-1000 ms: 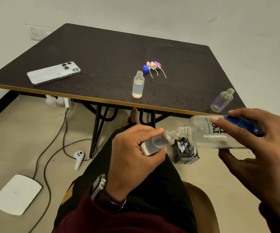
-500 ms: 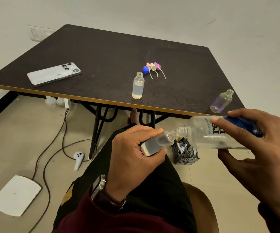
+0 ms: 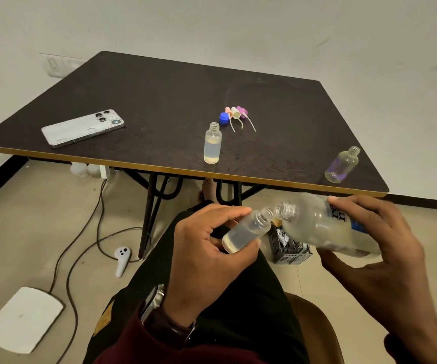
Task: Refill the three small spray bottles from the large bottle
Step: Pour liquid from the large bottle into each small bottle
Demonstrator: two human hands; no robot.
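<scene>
My left hand (image 3: 207,261) holds a small clear bottle (image 3: 246,231) tilted over my lap, partly filled with cloudy liquid. My right hand (image 3: 385,248) grips the large clear bottle (image 3: 314,224) with its open mouth just beside the small bottle's neck, the two mouths slightly apart. On the dark table (image 3: 159,101) a second small bottle (image 3: 212,147) stands upright near the front edge, mostly full. A third small bottle (image 3: 342,165), which looks empty, stands at the front right corner. Three spray tops (image 3: 237,114) and a blue cap (image 3: 223,118) lie behind the middle bottle.
A white phone (image 3: 83,128) lies face down on the table's left side. Under the table are black legs, cables, a white controller (image 3: 121,260), a white pad (image 3: 23,319) and a small black basket (image 3: 288,248). The brown chair seat (image 3: 317,324) shows under my legs.
The large bottle's mouth has lifted off the small bottle's neck and tilted up, away from pouring. The small bottle holds more liquid than a second ago.
</scene>
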